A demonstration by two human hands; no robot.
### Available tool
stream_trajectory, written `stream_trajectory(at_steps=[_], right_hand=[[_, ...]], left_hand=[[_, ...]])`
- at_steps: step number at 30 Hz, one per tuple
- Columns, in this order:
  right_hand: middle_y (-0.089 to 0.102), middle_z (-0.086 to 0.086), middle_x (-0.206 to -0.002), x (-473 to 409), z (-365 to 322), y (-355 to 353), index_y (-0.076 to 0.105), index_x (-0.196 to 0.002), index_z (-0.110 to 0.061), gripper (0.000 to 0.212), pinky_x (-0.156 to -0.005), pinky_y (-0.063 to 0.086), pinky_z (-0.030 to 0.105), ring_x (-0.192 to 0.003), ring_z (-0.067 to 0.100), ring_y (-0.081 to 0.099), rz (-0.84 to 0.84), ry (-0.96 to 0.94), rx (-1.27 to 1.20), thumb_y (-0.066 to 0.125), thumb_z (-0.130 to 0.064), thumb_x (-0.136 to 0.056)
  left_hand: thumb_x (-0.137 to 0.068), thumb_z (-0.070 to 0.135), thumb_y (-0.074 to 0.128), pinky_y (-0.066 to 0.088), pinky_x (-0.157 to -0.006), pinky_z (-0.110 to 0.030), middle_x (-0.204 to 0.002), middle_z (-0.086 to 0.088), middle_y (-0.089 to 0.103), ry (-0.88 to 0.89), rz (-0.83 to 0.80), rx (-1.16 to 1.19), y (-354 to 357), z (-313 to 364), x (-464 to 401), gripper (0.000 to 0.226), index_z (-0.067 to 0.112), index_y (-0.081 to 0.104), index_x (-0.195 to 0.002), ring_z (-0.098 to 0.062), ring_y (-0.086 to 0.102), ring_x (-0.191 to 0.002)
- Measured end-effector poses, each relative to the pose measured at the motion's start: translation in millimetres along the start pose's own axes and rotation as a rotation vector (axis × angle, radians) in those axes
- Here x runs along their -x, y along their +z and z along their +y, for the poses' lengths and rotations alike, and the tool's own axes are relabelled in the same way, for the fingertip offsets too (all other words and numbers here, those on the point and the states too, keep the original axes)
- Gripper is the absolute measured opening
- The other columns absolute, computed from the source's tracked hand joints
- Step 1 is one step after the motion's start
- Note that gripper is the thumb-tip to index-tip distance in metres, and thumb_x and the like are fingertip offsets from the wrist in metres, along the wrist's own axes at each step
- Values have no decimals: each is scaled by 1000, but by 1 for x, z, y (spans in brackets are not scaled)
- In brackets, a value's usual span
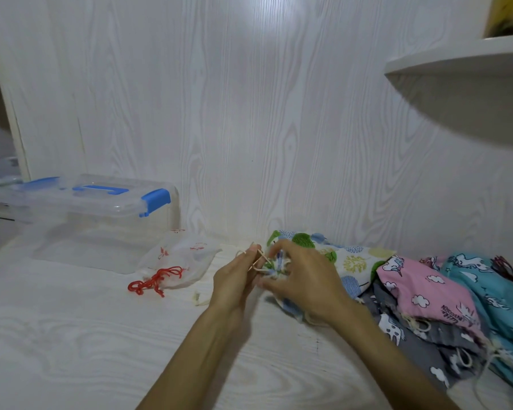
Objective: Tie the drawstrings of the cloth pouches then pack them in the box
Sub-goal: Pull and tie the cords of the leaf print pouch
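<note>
Both our left hand (237,279) and right hand (301,275) pinch cream drawstrings (259,257) of the tree-print pouch (347,258), mid-knot; next, cinch tight

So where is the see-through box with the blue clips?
The clear box sits far left on the table in the head view, against the wall, lid on, right behind the white pouch with red strings.

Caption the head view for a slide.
Both hands tie a tree-print pouch's cream drawstring, clear box waiting nearby.
</note>
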State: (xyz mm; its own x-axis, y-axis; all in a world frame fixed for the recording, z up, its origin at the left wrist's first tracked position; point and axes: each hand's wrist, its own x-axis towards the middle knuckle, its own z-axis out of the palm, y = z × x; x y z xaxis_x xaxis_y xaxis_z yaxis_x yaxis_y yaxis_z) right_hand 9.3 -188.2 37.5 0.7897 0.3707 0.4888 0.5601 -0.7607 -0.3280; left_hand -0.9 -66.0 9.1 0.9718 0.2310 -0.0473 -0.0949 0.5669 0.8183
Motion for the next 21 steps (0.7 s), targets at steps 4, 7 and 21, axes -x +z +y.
stream_trajectory(at_steps=[4,7,21], right_hand=[[70,-4,-92,1,1,14,58,-112,-31,37,-63,35,28,-90,16,62,121,13,102,62,-51,-82],[72,-4,-86,2,3,16,67,-104,-30,31,-60,32,26,-84,15,64,204,-27,143,63,-51,-82],[74,-5,-77,-9,13,0,75,-80,-25,4,-71,55,21,-75,8,69,126,215,-626,75,-21,-78]], left_hand=[[-90,15,63,59,-57,-21,-83,-6,75,-192,-13,197,1,6,2,7,11,67,-94,-6,72,-65],[-88,15,65,56,-71,-24,-85,-8,75,-234,-48,218,1,7,0,6,11,69,-86,-8,72,-66],[-88,0,60,54,-69,-14,-88,1,76,259,-305,-515,8,-3,10,28,23,73,-95,-5,70,-80]])
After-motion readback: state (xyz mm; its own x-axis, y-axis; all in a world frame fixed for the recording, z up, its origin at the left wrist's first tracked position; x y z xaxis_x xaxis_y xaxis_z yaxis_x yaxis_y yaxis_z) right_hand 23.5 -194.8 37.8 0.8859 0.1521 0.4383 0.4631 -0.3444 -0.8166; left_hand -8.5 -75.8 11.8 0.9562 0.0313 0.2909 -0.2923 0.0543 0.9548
